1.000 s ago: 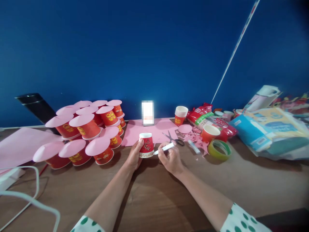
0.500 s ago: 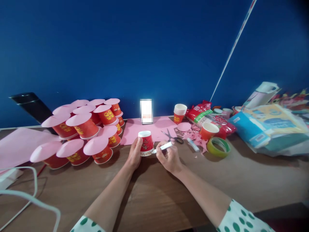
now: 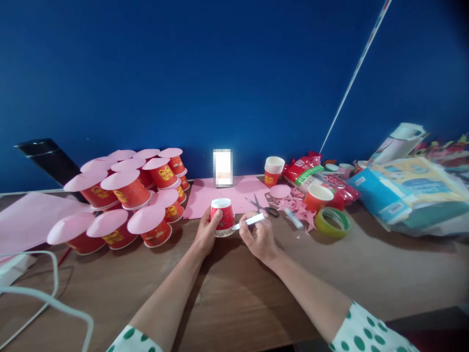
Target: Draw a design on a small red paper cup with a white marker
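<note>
My left hand is wrapped round a red paper cup held upside down, its thumb lying across the front. A zigzag line runs along the white band near the cup's lower rim. Between the fingers of my right hand is a white marker, its tip at the right side of that band; whether it touches cannot be told. Scissors with black handles lie partly open just beyond my right hand. Behind the cup are pink paper sheets on the table.
Red cups with pink paper cones stand stacked at left. To the right are a stack of cups, pink scraps, green tape, a single cup and packages. White cables cross the left front.
The cup has turned a little in my left hand, and the left thumb now lies further across its front. My right hand and the marker have shifted slightly right.
</note>
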Action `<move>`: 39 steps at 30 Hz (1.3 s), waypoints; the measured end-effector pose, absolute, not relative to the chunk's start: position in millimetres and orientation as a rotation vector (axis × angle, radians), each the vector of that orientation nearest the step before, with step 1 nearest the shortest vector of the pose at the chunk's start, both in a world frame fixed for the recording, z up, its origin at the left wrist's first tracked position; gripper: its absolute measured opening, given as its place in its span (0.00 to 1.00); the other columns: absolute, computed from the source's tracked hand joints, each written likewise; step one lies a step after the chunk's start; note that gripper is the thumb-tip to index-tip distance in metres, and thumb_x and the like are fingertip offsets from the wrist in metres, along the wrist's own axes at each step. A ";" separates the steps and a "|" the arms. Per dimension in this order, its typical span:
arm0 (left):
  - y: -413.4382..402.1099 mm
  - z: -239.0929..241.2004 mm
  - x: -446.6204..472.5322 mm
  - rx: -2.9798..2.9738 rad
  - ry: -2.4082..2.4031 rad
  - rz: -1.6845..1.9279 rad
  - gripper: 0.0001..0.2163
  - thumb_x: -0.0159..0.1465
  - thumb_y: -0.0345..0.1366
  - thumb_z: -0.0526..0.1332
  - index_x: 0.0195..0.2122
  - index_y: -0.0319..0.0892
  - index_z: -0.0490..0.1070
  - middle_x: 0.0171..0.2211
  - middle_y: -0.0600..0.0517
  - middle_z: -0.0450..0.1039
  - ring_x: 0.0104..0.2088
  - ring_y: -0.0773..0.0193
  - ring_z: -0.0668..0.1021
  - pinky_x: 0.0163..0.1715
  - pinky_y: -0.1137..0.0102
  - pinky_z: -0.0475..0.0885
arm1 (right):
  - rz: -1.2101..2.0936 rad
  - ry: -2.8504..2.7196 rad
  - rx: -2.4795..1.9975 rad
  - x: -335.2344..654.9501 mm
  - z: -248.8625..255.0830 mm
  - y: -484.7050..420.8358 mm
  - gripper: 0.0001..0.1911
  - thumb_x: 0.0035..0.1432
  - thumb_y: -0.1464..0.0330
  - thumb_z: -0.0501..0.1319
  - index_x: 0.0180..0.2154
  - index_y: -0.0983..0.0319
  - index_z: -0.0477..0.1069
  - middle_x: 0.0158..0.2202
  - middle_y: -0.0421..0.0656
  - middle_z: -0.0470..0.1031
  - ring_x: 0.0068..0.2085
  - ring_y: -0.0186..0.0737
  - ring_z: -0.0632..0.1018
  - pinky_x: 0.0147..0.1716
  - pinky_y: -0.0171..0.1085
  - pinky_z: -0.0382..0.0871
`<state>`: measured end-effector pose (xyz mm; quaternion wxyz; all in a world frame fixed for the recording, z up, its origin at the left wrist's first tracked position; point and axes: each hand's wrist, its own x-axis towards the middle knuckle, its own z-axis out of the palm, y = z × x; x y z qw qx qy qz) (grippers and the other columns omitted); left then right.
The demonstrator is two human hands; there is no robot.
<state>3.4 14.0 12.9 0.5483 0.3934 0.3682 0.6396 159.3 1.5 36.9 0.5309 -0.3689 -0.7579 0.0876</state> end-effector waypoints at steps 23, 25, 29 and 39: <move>13.8 13.8 4.5 0.882 0.874 1.542 0.16 0.56 0.48 0.64 0.34 0.39 0.70 0.27 0.51 0.75 0.34 0.58 0.78 0.37 0.67 0.71 | 0.251 -1.793 -0.914 159.5 37.5 0.9 0.08 0.59 0.69 0.53 0.29 0.61 0.68 0.25 0.42 0.73 0.29 0.39 0.75 0.36 0.37 0.69; 13.7 13.7 4.6 0.883 0.875 1.544 0.16 0.55 0.48 0.64 0.34 0.38 0.70 0.27 0.51 0.75 0.34 0.58 0.78 0.36 0.67 0.70 | 0.232 -1.798 -0.909 159.8 37.7 1.2 0.08 0.59 0.70 0.53 0.29 0.61 0.67 0.25 0.42 0.73 0.29 0.39 0.74 0.37 0.37 0.69; 13.6 13.7 4.9 0.898 0.869 1.543 0.15 0.57 0.47 0.63 0.35 0.39 0.70 0.28 0.51 0.75 0.34 0.59 0.78 0.34 0.69 0.70 | 0.234 -1.803 -0.905 159.9 37.5 1.6 0.08 0.59 0.70 0.53 0.28 0.61 0.67 0.25 0.42 0.73 0.29 0.38 0.75 0.37 0.36 0.69; 15.2 11.8 4.1 0.861 0.838 1.562 0.15 0.57 0.47 0.62 0.36 0.38 0.70 0.28 0.51 0.76 0.32 0.60 0.78 0.35 0.68 0.71 | 0.290 -1.831 -0.923 160.0 38.9 1.8 0.09 0.59 0.69 0.52 0.28 0.61 0.67 0.24 0.42 0.72 0.27 0.37 0.73 0.34 0.35 0.68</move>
